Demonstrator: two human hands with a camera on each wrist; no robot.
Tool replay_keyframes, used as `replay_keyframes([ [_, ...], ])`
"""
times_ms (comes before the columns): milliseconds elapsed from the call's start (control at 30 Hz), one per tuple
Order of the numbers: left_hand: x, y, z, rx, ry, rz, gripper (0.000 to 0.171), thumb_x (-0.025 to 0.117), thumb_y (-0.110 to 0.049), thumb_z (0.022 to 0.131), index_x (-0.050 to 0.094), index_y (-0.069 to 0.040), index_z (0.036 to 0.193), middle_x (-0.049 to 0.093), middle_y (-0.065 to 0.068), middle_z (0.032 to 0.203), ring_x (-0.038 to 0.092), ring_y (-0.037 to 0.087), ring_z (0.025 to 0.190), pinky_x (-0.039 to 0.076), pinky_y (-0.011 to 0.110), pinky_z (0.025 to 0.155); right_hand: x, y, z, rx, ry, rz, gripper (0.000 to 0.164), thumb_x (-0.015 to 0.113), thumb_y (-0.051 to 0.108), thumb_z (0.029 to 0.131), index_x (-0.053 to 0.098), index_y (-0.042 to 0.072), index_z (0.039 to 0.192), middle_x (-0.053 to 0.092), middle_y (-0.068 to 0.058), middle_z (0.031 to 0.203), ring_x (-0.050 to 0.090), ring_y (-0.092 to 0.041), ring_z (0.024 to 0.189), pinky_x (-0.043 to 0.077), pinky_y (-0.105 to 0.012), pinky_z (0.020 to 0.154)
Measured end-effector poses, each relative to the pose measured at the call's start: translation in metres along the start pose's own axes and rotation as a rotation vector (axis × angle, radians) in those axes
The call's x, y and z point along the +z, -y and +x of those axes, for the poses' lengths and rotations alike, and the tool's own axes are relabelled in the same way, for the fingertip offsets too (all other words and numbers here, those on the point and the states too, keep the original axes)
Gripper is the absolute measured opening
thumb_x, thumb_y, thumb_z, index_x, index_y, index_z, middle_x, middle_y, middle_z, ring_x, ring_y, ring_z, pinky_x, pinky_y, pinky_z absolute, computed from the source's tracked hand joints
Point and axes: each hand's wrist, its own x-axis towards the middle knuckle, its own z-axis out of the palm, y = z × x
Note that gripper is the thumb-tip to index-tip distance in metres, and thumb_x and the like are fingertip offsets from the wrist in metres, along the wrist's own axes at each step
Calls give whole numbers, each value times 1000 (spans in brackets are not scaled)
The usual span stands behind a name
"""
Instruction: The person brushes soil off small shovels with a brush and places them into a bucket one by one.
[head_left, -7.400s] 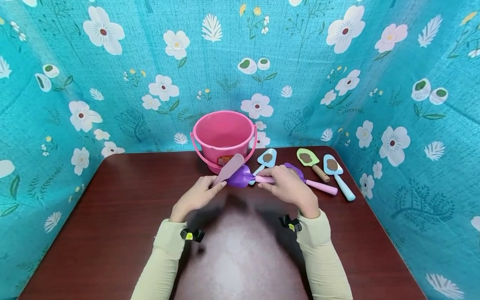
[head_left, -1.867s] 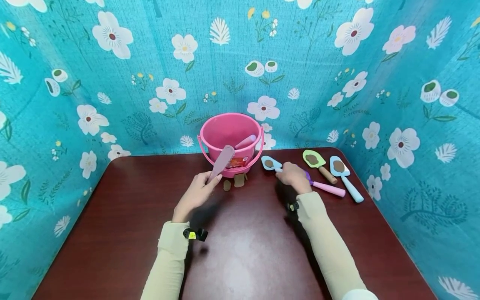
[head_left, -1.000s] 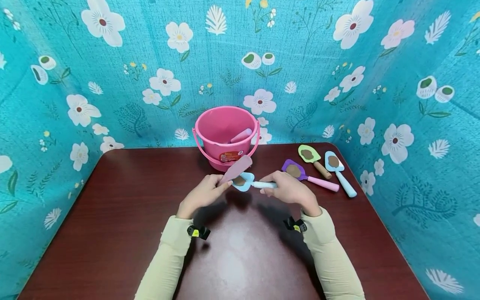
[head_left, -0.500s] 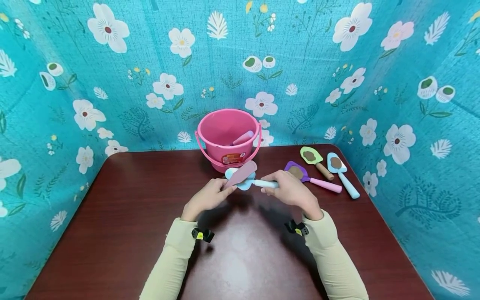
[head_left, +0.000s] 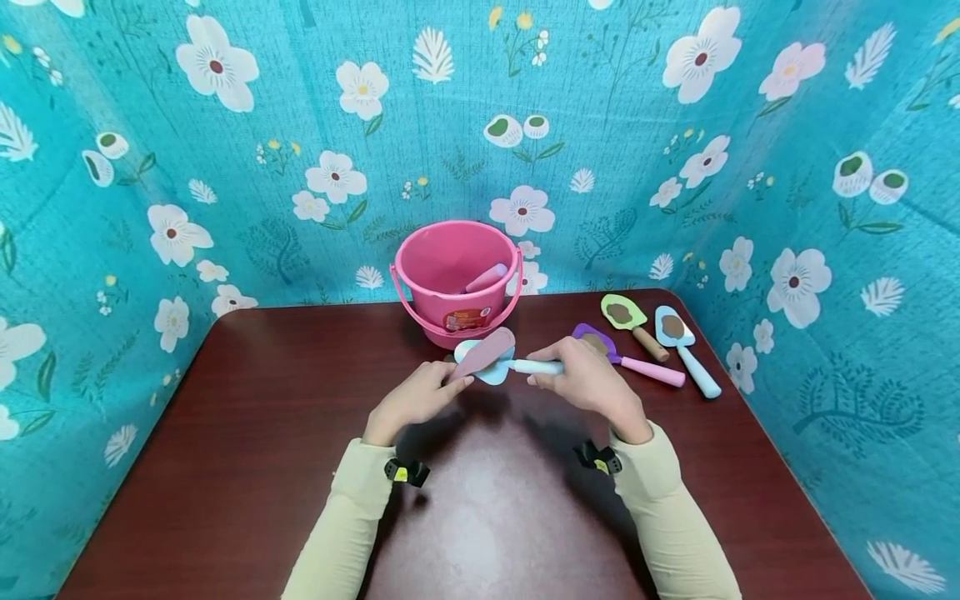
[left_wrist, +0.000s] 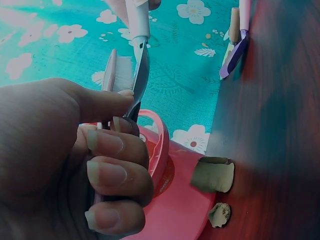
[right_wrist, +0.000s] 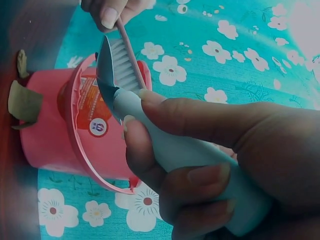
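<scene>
My left hand (head_left: 412,398) grips a pink-backed brush (head_left: 487,352), its fingers curled round the handle. White bristles (right_wrist: 125,65) press against the blade of a small light-blue trowel (right_wrist: 104,65). My right hand (head_left: 588,379) holds that trowel by its pale blue handle (head_left: 536,367), thumb along the top. In the head view the brush covers much of the blade. Both tools are held up just in front of a pink bucket (head_left: 427,310), from which a pink handle (head_left: 486,278) sticks out at the right. Two brown, clay-like pieces, one large (left_wrist: 214,175) and one small (left_wrist: 220,215), lie beside the bucket.
On the right of the dark wooden table (head_left: 285,433) lie a purple trowel (head_left: 652,372) with a pink handle, a green one (head_left: 622,310) with a wooden handle, and another light-blue one (head_left: 697,371). Each bears a brown patch. Floral teal cloth (head_left: 300,125) hangs behind.
The purple trowel earlier in my right hand now stands in the bucket, and brown pieces have appeared on the table. My right hand has brought the light-blue trowel to the brush, which moved over its blade.
</scene>
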Motion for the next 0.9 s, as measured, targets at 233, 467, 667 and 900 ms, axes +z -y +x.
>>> replay_keyframes([
  [233, -1, 2, 0, -7, 36, -9, 39, 55, -44, 91, 60, -7, 82, 45, 0, 57, 40, 11, 49, 37, 24, 46, -3, -3, -3, -16, -12, 4, 24, 78, 26, 76, 74, 17, 98, 63, 15, 66, 50, -9, 50, 43, -28, 51],
  [467, -4, 2, 0, 4, 20, -4, 41, 55, -46, 90, 60, -7, 81, 45, 0, 58, 41, 12, 51, 37, 26, 47, -7, -2, -4, 3, -7, 1, 23, 78, 28, 75, 74, 18, 96, 63, 15, 66, 50, -10, 52, 44, -29, 52],
  [667, -4, 4, -2, -34, 9, -16, 34, 58, -45, 89, 59, -12, 78, 46, 1, 58, 42, 12, 50, 39, 26, 47, -10, -3, -6, 37, 22, 28, 24, 78, 29, 76, 74, 18, 96, 65, 12, 67, 50, -12, 53, 44, -30, 51],
  [900, -6, 5, -2, -46, 1, -18, 28, 58, -44, 89, 58, -18, 78, 46, 1, 58, 41, 11, 50, 38, 26, 46, -12, -7, -8, 51, 3, 14, 21, 78, 31, 75, 75, 23, 93, 62, 15, 63, 50, -13, 56, 44, -31, 50],
])
